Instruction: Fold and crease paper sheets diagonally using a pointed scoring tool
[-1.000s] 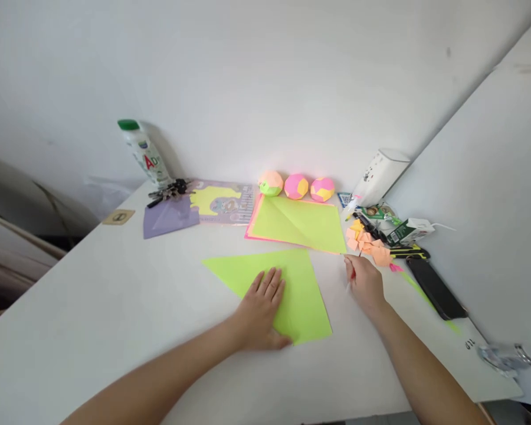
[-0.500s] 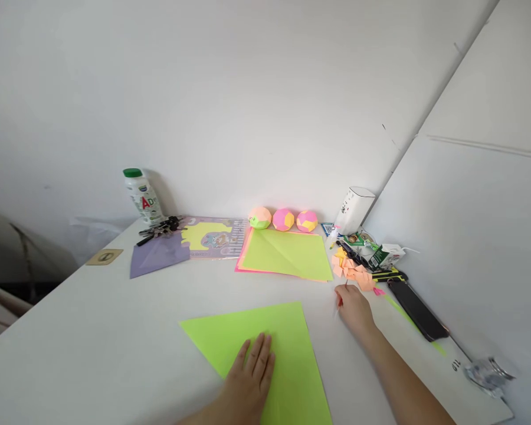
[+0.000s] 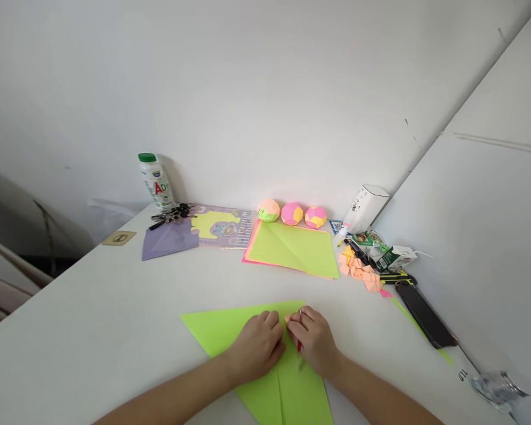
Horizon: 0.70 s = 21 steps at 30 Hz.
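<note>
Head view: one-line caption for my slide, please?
Left hand and right hand press together on a folded green paper sheet on the white table.

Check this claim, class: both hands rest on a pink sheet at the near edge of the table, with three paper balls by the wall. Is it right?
Not quite. In the head view the sheet under the left hand and right hand is green, not pink. The three paper balls do sit by the wall.
</note>
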Each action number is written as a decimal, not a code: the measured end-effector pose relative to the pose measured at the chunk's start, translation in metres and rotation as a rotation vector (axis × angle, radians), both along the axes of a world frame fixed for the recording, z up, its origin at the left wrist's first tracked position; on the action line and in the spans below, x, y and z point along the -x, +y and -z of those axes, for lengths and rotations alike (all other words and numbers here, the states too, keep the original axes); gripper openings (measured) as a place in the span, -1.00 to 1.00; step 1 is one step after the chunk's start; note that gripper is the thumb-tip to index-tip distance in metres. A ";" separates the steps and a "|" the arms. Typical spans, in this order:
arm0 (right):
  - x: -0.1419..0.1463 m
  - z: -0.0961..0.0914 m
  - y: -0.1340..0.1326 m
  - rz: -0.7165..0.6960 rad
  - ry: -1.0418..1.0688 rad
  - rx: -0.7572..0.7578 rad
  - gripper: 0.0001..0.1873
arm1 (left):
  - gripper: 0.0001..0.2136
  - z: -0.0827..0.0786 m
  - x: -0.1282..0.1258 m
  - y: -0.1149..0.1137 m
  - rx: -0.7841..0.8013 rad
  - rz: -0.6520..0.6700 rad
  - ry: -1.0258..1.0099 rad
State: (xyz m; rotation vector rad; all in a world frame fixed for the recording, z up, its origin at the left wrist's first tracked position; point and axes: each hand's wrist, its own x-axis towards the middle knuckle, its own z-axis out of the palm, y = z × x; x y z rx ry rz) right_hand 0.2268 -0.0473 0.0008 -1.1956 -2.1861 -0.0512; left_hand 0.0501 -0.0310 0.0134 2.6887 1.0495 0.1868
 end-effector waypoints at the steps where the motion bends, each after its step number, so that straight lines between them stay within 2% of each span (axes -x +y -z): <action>1: 0.002 0.001 0.001 -0.021 0.023 0.005 -0.72 | -0.91 0.003 0.000 0.001 0.000 -0.007 -0.007; 3: 0.000 0.003 0.004 -0.048 0.079 0.018 -0.74 | -0.93 0.005 -0.001 0.001 0.000 -0.025 -0.015; 9: -0.007 0.005 0.013 -0.099 0.195 0.066 -0.85 | -0.90 -0.002 -0.014 0.007 -0.014 -0.058 0.036; 14: -0.010 0.006 0.013 -0.075 0.241 0.132 -0.66 | -0.87 0.002 -0.029 0.014 -0.033 -0.092 0.057; 17: -0.013 0.006 0.013 -0.073 0.299 0.240 -0.53 | -0.85 0.009 -0.029 0.017 -0.053 -0.097 0.037; 21: -0.014 0.006 0.013 -0.110 0.374 0.333 -0.53 | -0.85 0.019 -0.026 0.021 -0.070 -0.088 0.035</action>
